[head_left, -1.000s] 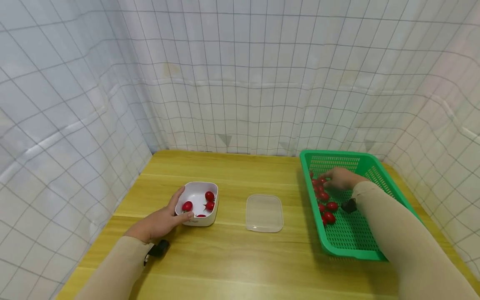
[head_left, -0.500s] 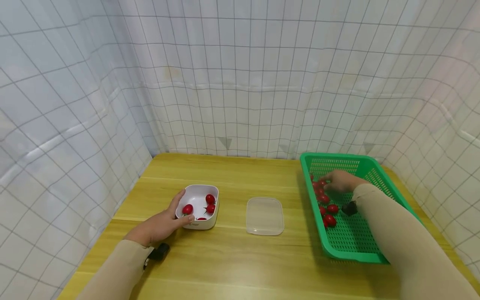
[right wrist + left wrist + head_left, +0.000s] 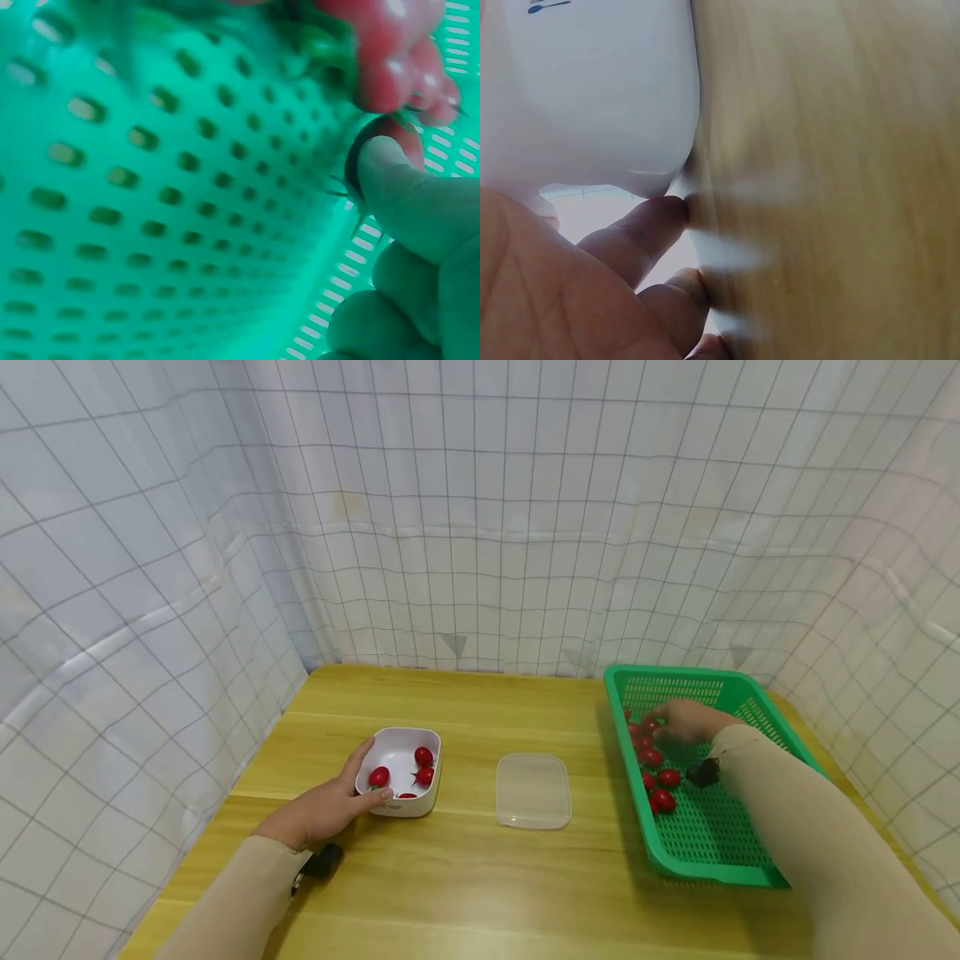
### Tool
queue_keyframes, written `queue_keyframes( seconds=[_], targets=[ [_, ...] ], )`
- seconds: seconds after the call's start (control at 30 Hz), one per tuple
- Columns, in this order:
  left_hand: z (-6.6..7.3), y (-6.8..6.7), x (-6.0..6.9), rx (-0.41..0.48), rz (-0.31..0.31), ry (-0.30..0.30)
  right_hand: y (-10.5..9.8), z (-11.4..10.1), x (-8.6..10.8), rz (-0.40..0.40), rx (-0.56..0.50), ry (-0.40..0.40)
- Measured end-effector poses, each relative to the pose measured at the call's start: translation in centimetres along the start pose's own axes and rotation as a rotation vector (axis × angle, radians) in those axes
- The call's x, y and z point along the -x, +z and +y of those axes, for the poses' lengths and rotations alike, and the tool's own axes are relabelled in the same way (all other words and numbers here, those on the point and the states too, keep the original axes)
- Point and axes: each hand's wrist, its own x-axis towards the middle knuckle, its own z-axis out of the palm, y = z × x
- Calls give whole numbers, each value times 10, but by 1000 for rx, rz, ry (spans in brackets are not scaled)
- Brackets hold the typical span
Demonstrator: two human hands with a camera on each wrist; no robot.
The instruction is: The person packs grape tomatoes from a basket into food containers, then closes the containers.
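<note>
My left hand (image 3: 322, 814) holds a square white plastic box (image 3: 411, 807) by its left side, with the thumb over the front rim and the index finger along the side. Several cherry tomatoes (image 3: 423, 757) with green stems lie inside it. In the left wrist view the other fingers (image 3: 676, 300) rest against the table beside the box (image 3: 607, 97). My right hand (image 3: 686, 722) reaches into a green basket (image 3: 651, 852). There it pinches a cherry tomato (image 3: 406, 139) with the thumb, the other fingers curled below. More tomatoes (image 3: 397, 30) lie just beyond it.
A clear, flat square lid (image 3: 533, 791) lies on the wooden table (image 3: 480, 893) between the box and the basket. Several tomatoes (image 3: 663, 801) lie along the basket's left side. Grid-patterned white curtains (image 3: 480, 568) stand behind and at both sides.
The head view has shifted slightly. My right hand stays among the tomatoes in the basket with only small movement. My left hand and the box stay in place.
</note>
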Motion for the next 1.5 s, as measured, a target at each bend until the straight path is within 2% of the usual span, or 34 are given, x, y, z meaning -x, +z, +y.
queue_keyframes(
  seconds=[0.13,0.33,0.67,0.77,1.1,1.4,1.5],
  targets=[
    [0,0,-1,-3,-2,2,-11,0,7,14,-6,0],
    [1,0,-2,4,5,9,-31,-4,20,84,-41,35],
    [2,0,-1,6,14,12,-59,-31,22,184,-75,13],
    [2,0,0,0,16,12,-67,-44,21,211,-97,-12],
    [0,1,-2,6,13,14,-82,-107,8,200,-127,-72],
    [1,0,1,26,8,3,-78,-173,-18,146,-181,-173],
    [2,0,0,34,4,2,-74,-198,-26,135,-142,-210]
  ],
)
